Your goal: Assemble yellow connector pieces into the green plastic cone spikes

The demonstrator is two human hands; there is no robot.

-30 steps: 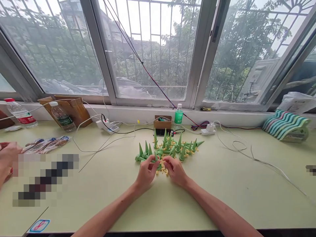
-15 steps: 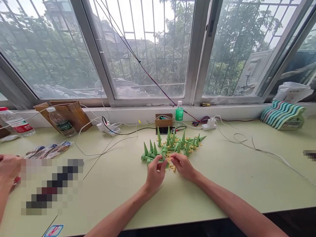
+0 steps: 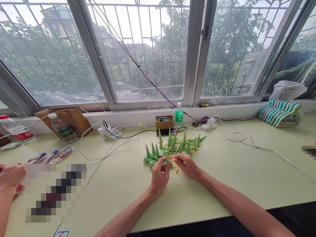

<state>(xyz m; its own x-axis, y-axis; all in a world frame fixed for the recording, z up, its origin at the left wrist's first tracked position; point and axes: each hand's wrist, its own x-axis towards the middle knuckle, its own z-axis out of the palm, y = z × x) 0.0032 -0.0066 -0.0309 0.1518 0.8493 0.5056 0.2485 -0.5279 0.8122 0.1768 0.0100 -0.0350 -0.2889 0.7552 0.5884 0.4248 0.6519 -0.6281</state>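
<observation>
My left hand is closed around a green plant watering spike, whose cone points up between thumb and fingers. Close beside it, my right hand pinches at the spike's side; a small yellow valve piece seems to be at its fingertips, mostly hidden. Just beyond both hands lies a group of green watering spikes, several standing point up and others on their sides, with yellow pieces among them. A few loose yellow valve pieces lie on the table below my fingers.
Behind the spikes stand a small cardboard box, a phone and a green-labelled bottle. White cables and power strips run along the sill. Teal hangers stand far right. At left are bottles, packets and another person's hand.
The view has shifted slightly, so the table things appear a little lower. My hands stay together at the near edge of the spikes, the left still holding its spike.
</observation>
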